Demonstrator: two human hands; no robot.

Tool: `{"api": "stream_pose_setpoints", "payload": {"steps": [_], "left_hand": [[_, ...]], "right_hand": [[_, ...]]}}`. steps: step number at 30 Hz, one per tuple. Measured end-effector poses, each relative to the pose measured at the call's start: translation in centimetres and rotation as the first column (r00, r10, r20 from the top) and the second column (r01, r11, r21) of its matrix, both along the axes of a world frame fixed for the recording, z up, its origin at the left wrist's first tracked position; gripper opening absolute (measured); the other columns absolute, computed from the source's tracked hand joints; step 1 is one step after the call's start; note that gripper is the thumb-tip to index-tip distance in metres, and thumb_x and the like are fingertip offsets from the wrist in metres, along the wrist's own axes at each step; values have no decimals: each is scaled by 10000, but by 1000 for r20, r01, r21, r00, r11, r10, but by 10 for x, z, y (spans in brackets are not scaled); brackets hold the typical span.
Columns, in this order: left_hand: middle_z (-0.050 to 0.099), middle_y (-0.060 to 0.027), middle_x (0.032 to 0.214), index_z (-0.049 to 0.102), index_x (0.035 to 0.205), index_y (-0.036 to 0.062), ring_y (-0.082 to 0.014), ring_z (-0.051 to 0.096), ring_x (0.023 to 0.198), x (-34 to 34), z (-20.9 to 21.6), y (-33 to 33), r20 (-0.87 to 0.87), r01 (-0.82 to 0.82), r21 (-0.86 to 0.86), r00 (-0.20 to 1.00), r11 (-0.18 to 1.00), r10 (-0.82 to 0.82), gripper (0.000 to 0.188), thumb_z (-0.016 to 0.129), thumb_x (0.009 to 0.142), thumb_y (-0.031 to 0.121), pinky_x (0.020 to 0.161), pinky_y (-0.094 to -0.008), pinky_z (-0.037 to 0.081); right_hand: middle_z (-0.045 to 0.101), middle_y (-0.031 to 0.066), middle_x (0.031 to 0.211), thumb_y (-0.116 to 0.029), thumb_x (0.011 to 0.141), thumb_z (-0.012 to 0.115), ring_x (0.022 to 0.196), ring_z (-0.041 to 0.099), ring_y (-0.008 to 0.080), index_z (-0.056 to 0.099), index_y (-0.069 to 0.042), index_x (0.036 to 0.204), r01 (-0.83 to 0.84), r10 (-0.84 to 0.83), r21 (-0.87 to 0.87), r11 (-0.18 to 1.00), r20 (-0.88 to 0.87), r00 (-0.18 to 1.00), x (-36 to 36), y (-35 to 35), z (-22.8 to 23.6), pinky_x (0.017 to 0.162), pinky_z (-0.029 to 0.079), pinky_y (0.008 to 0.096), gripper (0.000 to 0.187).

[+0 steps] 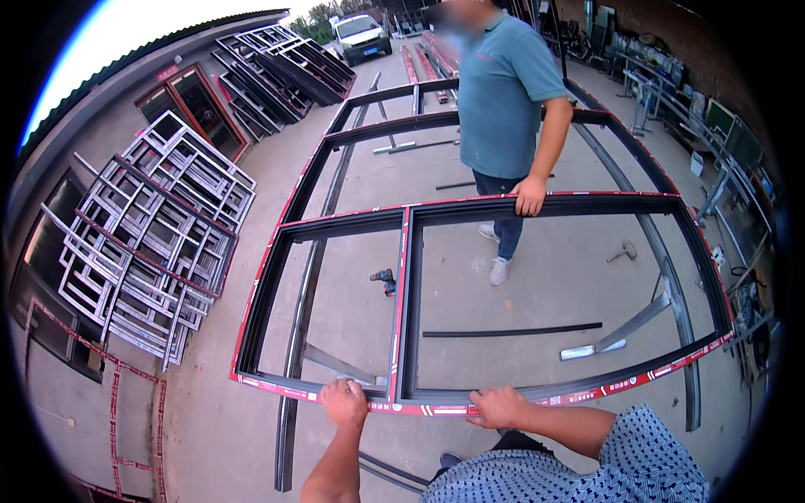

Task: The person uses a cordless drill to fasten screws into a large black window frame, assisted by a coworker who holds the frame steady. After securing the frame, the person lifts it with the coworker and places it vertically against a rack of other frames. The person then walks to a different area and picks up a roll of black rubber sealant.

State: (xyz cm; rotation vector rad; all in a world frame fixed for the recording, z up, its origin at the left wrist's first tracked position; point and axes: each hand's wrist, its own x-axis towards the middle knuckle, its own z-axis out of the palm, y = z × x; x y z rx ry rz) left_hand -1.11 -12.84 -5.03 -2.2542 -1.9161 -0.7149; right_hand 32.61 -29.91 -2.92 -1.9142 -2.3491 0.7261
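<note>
A large dark metal window frame (587,391), faced with red printed protective tape, lies flat across metal trestles (303,314). Crossbars divide it into several openings. My left hand (345,402) is closed over its near edge, left of the crossbar that meets this edge. Farther right along the same edge, my right hand (499,407) grips it with the fingers wrapped underneath, partly hidden. Across from me a co-worker (511,101) in a teal polo shirt stands within one of the openings. One of that person's hands (529,195) rests on the middle crossbar.
Below the frame, a cordless drill (386,281), a mallet (622,251) and a dark metal bar (511,330) lie on the concrete floor. Stacked frames (151,243) lean along the left wall, with more (285,71) behind. A van (360,38) stands far back; metal racks (713,142) line the right.
</note>
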Motion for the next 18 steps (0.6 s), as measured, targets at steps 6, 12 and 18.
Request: {"api": "stream_pose_setpoints", "payload": {"steps": [6, 12, 18], "left_hand": [[693, -94, 1106, 756, 1048, 71, -293, 601, 1148, 46, -1, -47, 72, 31, -75, 997, 997, -26, 289, 546, 935, 235, 1179, -563, 296], [624, -138, 1301, 716, 1193, 49, -323, 510, 1334, 69, 2, -78, 133, 44, -123, 991, 991, -27, 358, 496, 992, 246, 1222, -576, 225], [565, -191, 1417, 673, 1297, 35, -380, 438, 1420, 59, -2, -88, 107, 46, -106, 994, 993, -34, 400, 487, 1015, 250, 1231, -586, 204]], "right_hand": [[709, 216, 1046, -558, 916, 651, 994, 702, 401, 632, -31, 1082, 16, -17, -23, 1000, -26, 1000, 0, 1, 8, 833, 575, 525, 553], [722, 194, 1071, -568, 916, 642, 1010, 696, 393, 660, -37, 1125, 88, -82, 39, 995, -142, 987, 9, -11, 17, 885, 554, 513, 571], [712, 170, 1167, -513, 975, 565, 1104, 659, 394, 716, -50, 1122, 439, -423, 34, 898, -213, 881, 79, -71, 12, 934, 511, 531, 508]]}}
